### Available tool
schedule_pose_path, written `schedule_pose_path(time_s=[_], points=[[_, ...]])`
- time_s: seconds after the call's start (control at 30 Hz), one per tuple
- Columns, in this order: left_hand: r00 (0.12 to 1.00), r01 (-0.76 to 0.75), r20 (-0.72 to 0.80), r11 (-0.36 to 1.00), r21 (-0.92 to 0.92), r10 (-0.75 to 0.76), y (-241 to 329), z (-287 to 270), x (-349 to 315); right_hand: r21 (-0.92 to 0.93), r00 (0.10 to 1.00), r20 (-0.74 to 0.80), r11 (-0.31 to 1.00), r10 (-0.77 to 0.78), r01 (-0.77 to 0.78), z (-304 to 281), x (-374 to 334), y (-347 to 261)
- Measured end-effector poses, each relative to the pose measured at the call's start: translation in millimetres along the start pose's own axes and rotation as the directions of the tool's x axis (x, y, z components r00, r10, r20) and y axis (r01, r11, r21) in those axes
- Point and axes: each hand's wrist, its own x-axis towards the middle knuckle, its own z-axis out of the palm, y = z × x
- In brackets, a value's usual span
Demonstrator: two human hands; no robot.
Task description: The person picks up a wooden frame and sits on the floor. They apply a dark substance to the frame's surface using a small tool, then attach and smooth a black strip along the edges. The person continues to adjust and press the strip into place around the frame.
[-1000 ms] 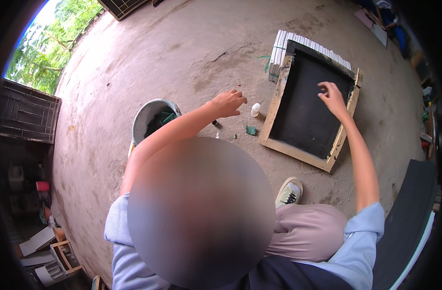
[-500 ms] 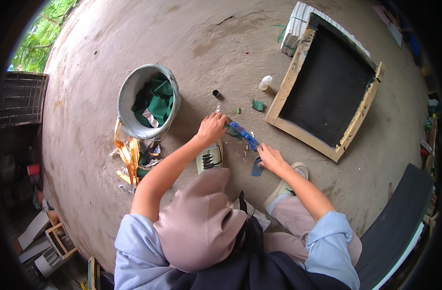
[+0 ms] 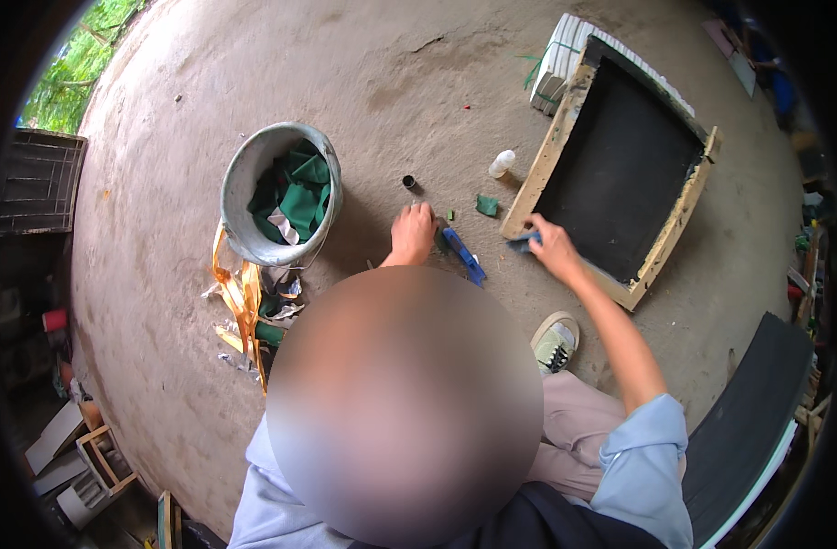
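Observation:
My left hand (image 3: pixel 413 234) is low over the floor with its fingers curled down, and whatever it may grip is hidden. Right beside it lies a long blue plastic tool (image 3: pixel 464 256), its exact kind unclear, with a dark green patch between it and the fingers. My right hand (image 3: pixel 552 249) pinches a small blue cloth scrap (image 3: pixel 525 242) at the near left corner of a wooden frame (image 3: pixel 521 212). The frame holds a dark screen-like panel (image 3: pixel 624 165).
A grey bucket (image 3: pixel 236 188) contains green cloth (image 3: pixel 304 201). Orange strips (image 3: pixel 246 306) and scraps lie beside it. Ahead are a black cap (image 3: pixel 409 182), a green scrap (image 3: pixel 487 205) and a small clear bottle (image 3: pixel 502 164). White stacked boards (image 3: pixel 557 64) support the frame's far end.
My right hand has left the blue tool's near end and moved right and forward to the frame's corner, carrying the blue scrap. My left hand has shifted slightly; a blurred disc now covers the lower middle.

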Motion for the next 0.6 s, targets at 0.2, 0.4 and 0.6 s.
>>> schedule_pose_path(time_s=[0.2, 0.4, 0.6], points=[[0.966, -0.223, 0.181, 0.950, 0.216, 0.186, 31, -84, 50, -0.194, 0.998, -0.066, 0.981, -0.024, 0.011, -119, 3, -21], [0.848, -0.515, 0.329, 0.791, 0.329, 0.415, 97, -181, 63, -0.162, 0.965, -0.262, 0.987, -0.026, -0.018, -205, -33, -37], [0.774, -0.627, 0.330, 0.727, 0.278, 0.541, 180, -163, 83, 0.546, 0.826, -0.453, 0.837, 0.334, -0.039, -192, -70, 64]])
